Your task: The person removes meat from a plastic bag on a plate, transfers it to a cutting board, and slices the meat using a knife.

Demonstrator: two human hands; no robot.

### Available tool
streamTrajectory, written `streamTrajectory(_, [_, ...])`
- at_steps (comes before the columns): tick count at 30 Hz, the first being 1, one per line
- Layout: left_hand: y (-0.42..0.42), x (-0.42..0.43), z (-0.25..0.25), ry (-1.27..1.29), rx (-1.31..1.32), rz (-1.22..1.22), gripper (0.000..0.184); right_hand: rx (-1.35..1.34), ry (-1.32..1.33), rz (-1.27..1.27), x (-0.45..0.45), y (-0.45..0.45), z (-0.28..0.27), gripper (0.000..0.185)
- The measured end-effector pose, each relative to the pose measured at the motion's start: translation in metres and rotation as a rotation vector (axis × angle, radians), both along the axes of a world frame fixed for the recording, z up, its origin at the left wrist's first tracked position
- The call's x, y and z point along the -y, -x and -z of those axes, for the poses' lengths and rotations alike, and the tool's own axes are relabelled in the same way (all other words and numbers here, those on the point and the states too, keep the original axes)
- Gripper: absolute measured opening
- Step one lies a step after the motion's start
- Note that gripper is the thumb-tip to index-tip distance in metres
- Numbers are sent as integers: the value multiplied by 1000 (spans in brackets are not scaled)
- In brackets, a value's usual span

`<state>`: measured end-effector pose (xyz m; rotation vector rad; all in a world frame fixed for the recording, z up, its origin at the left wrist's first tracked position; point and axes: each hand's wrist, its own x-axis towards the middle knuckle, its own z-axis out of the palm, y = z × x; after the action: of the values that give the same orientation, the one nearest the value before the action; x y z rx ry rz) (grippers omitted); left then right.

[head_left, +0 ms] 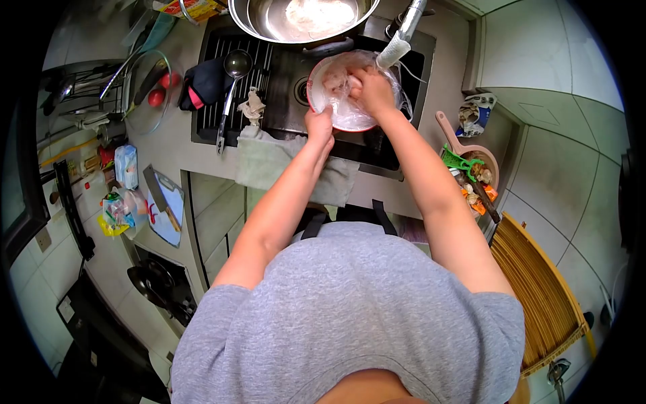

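A white bowl with a red rim [351, 127] is held over the sink, beneath the faucet [409, 25]. My left hand [320, 126] grips its near left rim, thumb on top. Inside the bowl lies pale pink raw meat [334, 82] in a clear plastic bag [385, 71]. My right hand [371, 92] reaches into the bowl from the right with fingers curled on the meat; the fingertips are partly hidden. Left of the bowl, a metal ladle [237, 65] rests on the sink's drying rack [214, 50].
A large steel pot [252, 23] stands behind the bowl. A grey towel [269, 158] hangs over the sink's front edge. A glass lid [158, 111], a cleaver [156, 192] and red round items [156, 98] are at left. A pink strainer of scraps [461, 145] sits at right.
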<state>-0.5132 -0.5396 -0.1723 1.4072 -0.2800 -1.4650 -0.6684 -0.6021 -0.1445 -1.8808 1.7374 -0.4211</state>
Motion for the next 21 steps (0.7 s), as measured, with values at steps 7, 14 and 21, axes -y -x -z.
streamTrajectory(7, [-6,11,12,-51,-113,26,28,466,-123,129,-7,40,-42,36])
streamTrajectory(14, [-15,1,16,-34,-107,23,24,414,41,565,61,112,-20,26])
streamTrajectory(21, [-36,-8,17,-58,-109,85,32,1126,117,667,157,150,21,51])
